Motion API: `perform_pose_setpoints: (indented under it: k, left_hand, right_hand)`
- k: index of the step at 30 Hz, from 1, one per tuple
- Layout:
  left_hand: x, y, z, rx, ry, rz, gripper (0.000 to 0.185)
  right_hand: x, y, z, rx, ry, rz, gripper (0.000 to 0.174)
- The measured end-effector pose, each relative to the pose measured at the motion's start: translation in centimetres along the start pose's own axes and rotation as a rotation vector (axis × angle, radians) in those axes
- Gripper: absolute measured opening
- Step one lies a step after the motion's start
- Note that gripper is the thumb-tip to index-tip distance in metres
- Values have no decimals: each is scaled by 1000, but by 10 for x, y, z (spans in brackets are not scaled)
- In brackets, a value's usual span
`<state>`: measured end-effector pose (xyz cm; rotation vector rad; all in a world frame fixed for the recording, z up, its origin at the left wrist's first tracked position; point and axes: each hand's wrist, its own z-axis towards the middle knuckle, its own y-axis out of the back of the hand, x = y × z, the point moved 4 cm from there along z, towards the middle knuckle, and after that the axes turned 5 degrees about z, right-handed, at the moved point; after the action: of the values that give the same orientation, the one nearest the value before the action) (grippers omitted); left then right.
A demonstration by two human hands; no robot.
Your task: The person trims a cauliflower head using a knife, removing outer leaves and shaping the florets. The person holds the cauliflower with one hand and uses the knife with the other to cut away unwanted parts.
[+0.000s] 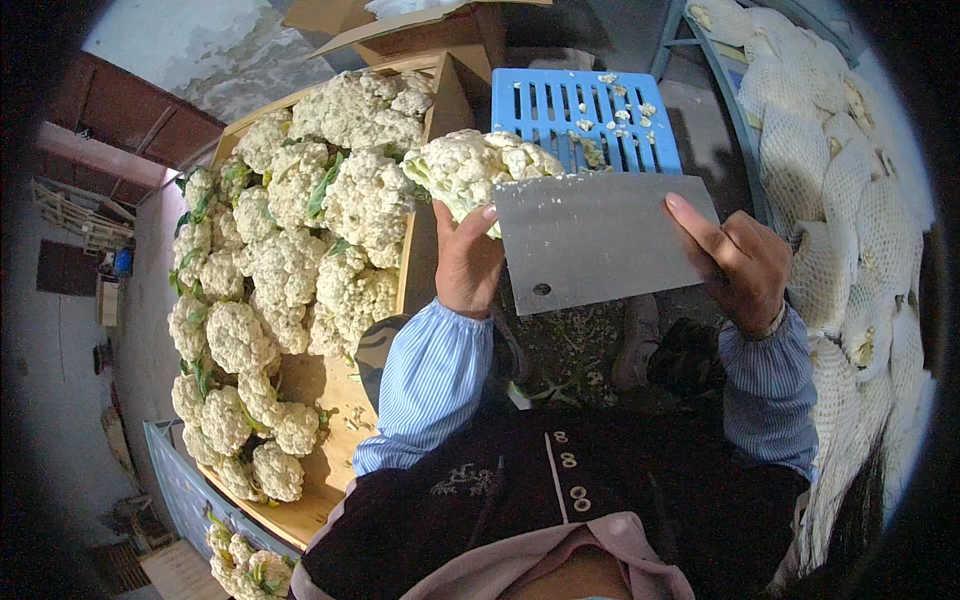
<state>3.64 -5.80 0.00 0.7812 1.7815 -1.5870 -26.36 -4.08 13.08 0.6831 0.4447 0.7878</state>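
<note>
My left hand (471,259) holds a cauliflower head (480,165) from below, its thumb near the stem side. My right hand (739,262) grips a wide metal cleaver (600,240), with the index finger stretched along the blade; the handle is hidden by the hand. The blade's upper edge lies at the near side of the cauliflower, and small white crumbs cling to it. Whether the edge cuts into the head cannot be told. Just beyond the cleaver is an upturned blue slatted plastic crate (585,105) with small cauliflower bits (622,115) scattered on it.
A wooden bin (330,390) full of cauliflower heads (240,337) stands on the left. White mesh sacks (862,225) are piled on a metal rack at the right. An open cardboard box (420,34) is beyond the bin. Trimmings (574,337) litter the floor by the feet.
</note>
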Motion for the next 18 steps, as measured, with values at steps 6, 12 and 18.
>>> perform_pose_setpoints:
  k: [6,12,18]
  left_hand:
    - [4,-2,3,37,-23,-140,52]
    - [37,3,11,241,156,-565,73]
    - [56,21,10,245,200,-593,77]
  right_hand:
    - [-16,2,-7,38,-183,16,56]
    - [-28,-10,-13,-112,-269,263,42]
    - [9,-9,-11,74,-68,174,50]
